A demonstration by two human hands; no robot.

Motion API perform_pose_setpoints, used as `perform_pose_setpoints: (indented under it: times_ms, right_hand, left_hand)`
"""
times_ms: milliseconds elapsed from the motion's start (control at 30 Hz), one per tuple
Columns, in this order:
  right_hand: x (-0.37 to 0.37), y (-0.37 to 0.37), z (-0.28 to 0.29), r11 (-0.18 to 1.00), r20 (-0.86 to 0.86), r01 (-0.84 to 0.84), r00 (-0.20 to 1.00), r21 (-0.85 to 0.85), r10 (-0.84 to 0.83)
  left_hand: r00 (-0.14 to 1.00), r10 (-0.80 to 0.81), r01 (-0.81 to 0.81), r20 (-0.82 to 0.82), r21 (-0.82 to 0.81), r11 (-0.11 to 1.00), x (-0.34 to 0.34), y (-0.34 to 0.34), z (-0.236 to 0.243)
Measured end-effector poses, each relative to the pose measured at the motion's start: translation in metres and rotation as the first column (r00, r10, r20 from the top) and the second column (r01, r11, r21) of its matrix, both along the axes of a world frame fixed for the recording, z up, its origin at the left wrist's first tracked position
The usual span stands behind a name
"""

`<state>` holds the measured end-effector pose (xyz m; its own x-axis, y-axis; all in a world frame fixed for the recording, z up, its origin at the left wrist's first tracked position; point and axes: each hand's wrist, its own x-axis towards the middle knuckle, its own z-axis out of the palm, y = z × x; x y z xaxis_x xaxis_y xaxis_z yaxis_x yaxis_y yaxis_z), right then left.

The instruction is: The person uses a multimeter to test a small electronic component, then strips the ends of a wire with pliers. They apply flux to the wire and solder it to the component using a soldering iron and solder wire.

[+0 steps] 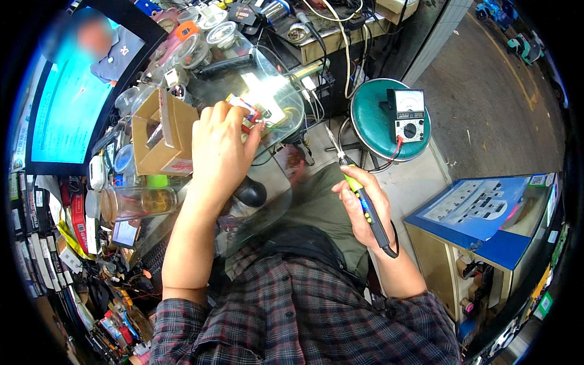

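Observation:
My left hand is closed around a small circuit board with red and blue parts, holding it over the glass worktop. My right hand grips a soldering iron with a green and black handle. Its metal tip points up and to the left, a short way to the right of the board and apart from it. A black cord leaves the iron's handle by my wrist.
An open cardboard box and a glass jar sit left of my hand. A green round stool carries an analogue meter. A monitor stands far left, a blue-topped display case right. Cables and containers crowd the back.

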<state>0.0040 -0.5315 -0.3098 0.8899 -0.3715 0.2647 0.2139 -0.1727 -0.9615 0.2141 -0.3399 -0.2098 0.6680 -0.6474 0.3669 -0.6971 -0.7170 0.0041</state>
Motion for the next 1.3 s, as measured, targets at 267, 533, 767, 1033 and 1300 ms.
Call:
perform_pose_setpoints:
  times_ms: [267, 533, 767, 1033, 1300]
  right_hand:
    - [0.001, 0.000, 0.003, 0.998, -0.012, -0.027, 1.000, 0.048, 0.027]
    - [0.002, 0.003, 0.003, 0.945, 0.219, -0.063, 0.976, 0.322, -0.009]
    - [0.012, 0.009, 0.014, 0.906, 0.235, -0.153, 0.970, 0.395, 0.061]
    - [0.011, -0.001, 0.013, 0.992, -0.029, -0.072, 0.997, 0.106, 0.076]
    - [0.028, -0.001, 0.013, 0.989, 0.150, 0.019, 0.989, -0.148, 0.003]
  left_hand:
    - [1.000, 0.016, -0.016, -0.018, 0.042, 0.999, 0.016, 0.003, 0.006]
    - [0.824, -0.358, 0.209, -0.440, -0.350, 0.913, -0.055, 0.011, 0.038]
    - [0.443, -0.590, 0.217, -0.674, -0.559, 0.801, -0.099, 0.011, -0.002]
    - [0.516, -0.605, 0.176, -0.607, -0.616, 0.768, -0.094, 0.025, -0.029]
    - [0.326, -0.557, -0.040, -0.764, -0.600, 0.799, -0.097, 0.007, -0.033]
